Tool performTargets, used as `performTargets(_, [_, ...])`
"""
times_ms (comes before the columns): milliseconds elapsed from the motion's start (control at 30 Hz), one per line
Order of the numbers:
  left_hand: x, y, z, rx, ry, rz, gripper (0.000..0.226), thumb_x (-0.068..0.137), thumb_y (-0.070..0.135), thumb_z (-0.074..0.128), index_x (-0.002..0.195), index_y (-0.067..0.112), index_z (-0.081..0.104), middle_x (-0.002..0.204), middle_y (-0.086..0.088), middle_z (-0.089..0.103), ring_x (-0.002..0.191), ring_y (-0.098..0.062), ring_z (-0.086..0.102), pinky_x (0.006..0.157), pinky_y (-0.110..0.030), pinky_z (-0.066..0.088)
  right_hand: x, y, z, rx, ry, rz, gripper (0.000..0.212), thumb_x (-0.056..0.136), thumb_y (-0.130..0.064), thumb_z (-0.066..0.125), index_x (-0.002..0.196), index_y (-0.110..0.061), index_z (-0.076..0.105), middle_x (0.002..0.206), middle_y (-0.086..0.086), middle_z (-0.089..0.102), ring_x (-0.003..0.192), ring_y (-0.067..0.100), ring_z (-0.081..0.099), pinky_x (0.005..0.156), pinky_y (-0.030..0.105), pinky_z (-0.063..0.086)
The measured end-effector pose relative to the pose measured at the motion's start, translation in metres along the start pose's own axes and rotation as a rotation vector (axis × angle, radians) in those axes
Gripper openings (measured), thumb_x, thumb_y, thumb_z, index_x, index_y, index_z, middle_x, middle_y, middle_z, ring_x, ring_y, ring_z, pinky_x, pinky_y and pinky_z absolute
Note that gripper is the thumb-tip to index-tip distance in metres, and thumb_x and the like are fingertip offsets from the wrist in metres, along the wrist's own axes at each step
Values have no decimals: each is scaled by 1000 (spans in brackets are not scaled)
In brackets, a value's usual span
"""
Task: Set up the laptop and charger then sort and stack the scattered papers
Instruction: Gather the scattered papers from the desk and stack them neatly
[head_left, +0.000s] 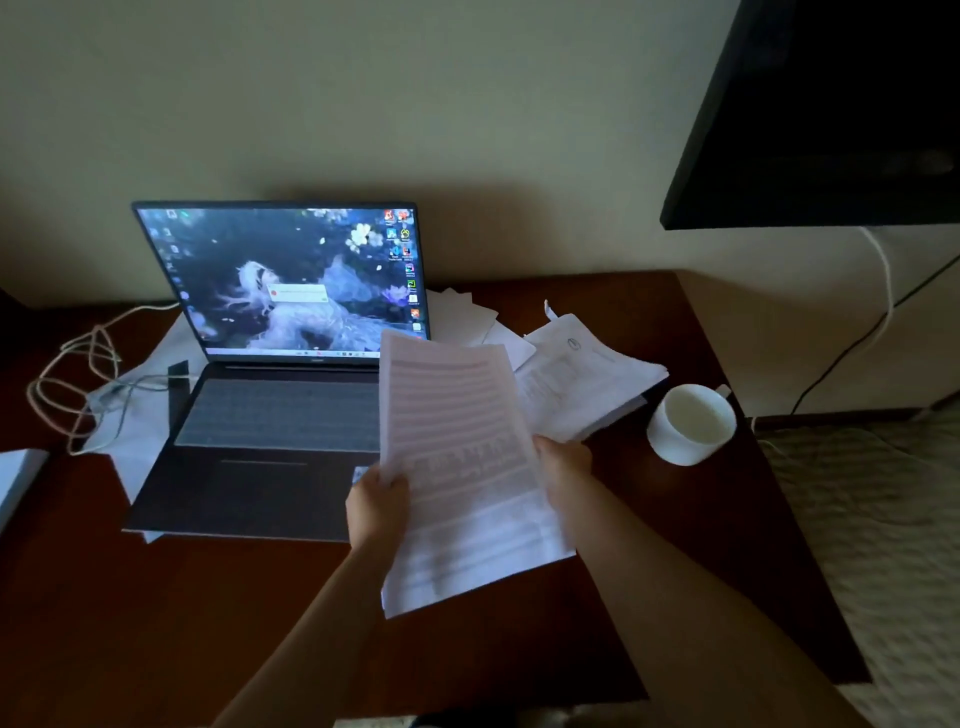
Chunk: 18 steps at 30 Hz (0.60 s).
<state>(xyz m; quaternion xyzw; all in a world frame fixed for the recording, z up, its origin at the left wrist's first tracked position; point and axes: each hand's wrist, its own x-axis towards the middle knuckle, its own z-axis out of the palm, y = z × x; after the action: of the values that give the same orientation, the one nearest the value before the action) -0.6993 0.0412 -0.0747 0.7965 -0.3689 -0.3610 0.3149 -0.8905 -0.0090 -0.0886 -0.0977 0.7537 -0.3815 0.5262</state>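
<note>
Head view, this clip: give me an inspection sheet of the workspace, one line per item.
Surface: dark wooden table, against a pale wall.
Job's things: laptop open, screen lit; held sheets above the table; paper pile right of the laptop; loose sheets behind it; more paper under its left side.
Clutter: white cup near the right edge; white object at the left edge, unclear.
Hands: left hand and right hand grip the held sheets.
Cables: white cable tangled left of the laptop; white and black cables on the right wall.
Surroundings: dark wall-mounted panel, light bedding.
</note>
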Motion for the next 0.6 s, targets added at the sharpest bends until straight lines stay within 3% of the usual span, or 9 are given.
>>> performTargets(67, [10,1,1,-7,-17,-10,9,88,7,50,87,10,59,81,-11,61,73,-29,59,68,-39,53,-2,-7,9,-211,152,-224,37,94,-18,53,122,6,54,123,21,59,113,36,55,90,36,43])
performTargets(133, [18,2,1,-28,-33,-17,10,87,5,49,86,8,59,77,-9,59,67,-25,56,64,-35,50,-13,-22,15,-316,303,-540,33,99,-14,42,120,8,55,121,24,59,115,37,54,89,35,39])
performTargets(267, [23,7,0,-49,-80,-36,16,87,-1,47,89,11,56,74,-3,56,63,-18,53,56,-29,45,-31,-53,23,-386,454,-1139,22,88,0,54,106,4,66,88,18,70,76,35,68,59,32,49])
performTargets(333, [22,10,2,-47,-136,-57,18,86,-2,46,95,12,55,77,-3,57,67,-19,55,57,-28,47,-39,-65,19,-416,461,-1348,30,85,-1,54,114,1,63,86,15,71,71,31,68,56,30,51])
performTargets(400, [18,12,4,-57,-199,-82,21,85,-3,48,101,10,54,84,-7,59,78,-25,60,65,-33,52,-56,-72,12,-222,374,-1303,41,93,-1,48,134,-6,50,112,6,67,93,22,65,72,29,50])
performTargets(467, [12,10,3,-96,-256,-91,25,82,-5,52,103,8,54,87,-10,60,81,-27,62,62,-33,52,-62,-69,4,52,234,-1028,51,94,-1,44,143,-15,38,126,-8,53,108,8,54,89,25,44])
performTargets(500, [9,7,2,-131,-284,-89,24,81,-7,54,101,7,55,87,-12,61,78,-27,62,59,-34,52,-63,-65,-2,110,163,-899,53,92,-2,42,142,-17,39,127,-8,53,112,11,53,93,28,43])
performTargets(600, [-2,-9,1,-239,-359,-140,25,78,-9,62,101,-1,60,89,-22,65,74,-32,64,67,-46,56,-56,-38,-27,-207,-49,-607,52,89,-4,39,140,-14,41,132,7,53,120,27,50,92,29,41])
